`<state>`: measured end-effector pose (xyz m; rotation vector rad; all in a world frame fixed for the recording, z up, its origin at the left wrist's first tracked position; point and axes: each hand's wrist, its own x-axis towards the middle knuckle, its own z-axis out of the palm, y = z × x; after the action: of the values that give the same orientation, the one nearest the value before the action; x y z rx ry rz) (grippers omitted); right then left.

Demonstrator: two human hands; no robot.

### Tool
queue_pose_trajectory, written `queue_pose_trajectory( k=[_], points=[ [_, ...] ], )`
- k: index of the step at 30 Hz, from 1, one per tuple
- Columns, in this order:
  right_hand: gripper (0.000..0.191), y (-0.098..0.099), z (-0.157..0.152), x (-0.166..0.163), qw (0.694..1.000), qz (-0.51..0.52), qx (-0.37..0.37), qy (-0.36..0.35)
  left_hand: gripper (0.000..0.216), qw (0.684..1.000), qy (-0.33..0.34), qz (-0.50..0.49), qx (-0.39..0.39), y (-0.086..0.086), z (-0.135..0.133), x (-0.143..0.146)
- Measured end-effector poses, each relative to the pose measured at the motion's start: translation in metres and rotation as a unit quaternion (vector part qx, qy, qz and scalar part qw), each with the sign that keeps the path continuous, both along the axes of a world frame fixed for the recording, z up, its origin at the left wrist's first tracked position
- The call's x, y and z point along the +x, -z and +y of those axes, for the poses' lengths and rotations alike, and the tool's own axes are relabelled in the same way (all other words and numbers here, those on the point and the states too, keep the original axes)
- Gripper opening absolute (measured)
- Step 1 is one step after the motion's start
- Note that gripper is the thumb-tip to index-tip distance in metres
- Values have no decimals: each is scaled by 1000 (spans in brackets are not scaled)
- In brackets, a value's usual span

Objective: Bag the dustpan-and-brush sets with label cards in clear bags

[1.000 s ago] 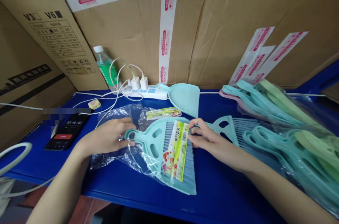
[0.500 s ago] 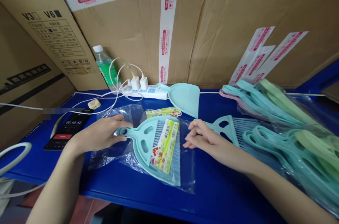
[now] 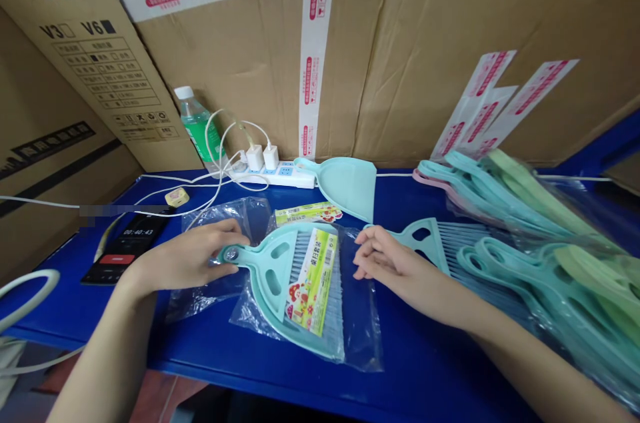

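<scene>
A light-blue dustpan (image 3: 270, 326) with a matching hand brush (image 3: 275, 270) nested on it lies in a clear plastic bag (image 3: 367, 336) in front of me. A yellow-green printed card (image 3: 314, 280) lies across the bristles. My left hand (image 3: 213, 253) has its thumb and fingers closed around the end of the stacked handles, on the left. At the bag's right end, my right hand (image 3: 385, 260) is closed with curled fingers at the upper edge of the plastic; its exact grip is partly hidden.
Behind lie another dustpan (image 3: 350, 183), a spare card (image 3: 307, 212) and a power strip (image 3: 300, 176). Another brush (image 3: 425, 240) and bagged sets (image 3: 540, 276) fill the right. A phone (image 3: 127, 246) lies left, near a bottle (image 3: 200, 126). Cardboard boxes (image 3: 250, 63) stand at the back.
The right end of the bag has shifted to the right along with my right hand. The dustpan and brush have slid slightly right and toward me. My left hand stays at the handles.
</scene>
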<state>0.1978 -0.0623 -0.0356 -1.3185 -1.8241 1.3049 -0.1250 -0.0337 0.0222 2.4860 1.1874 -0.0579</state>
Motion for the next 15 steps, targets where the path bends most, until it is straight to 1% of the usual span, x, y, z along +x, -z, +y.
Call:
queue_pose_trajectory(
  k=[3,8,11,15],
  points=[
    [21,0,0,-1,999,-23,25,8,23,1000,8,-10,-4,1,-2,8],
    [10,-2,-1,-1,998,-48,35,3,23,999,32,-13,-2,6,1,15],
    [10,-6,-2,-1,997,-72,38,-2,22,999,50,-19,4,7,2,14],
    [11,-11,-3,-2,995,-93,40,-11,23,998,58,-16,10,8,2,13]
  ],
)
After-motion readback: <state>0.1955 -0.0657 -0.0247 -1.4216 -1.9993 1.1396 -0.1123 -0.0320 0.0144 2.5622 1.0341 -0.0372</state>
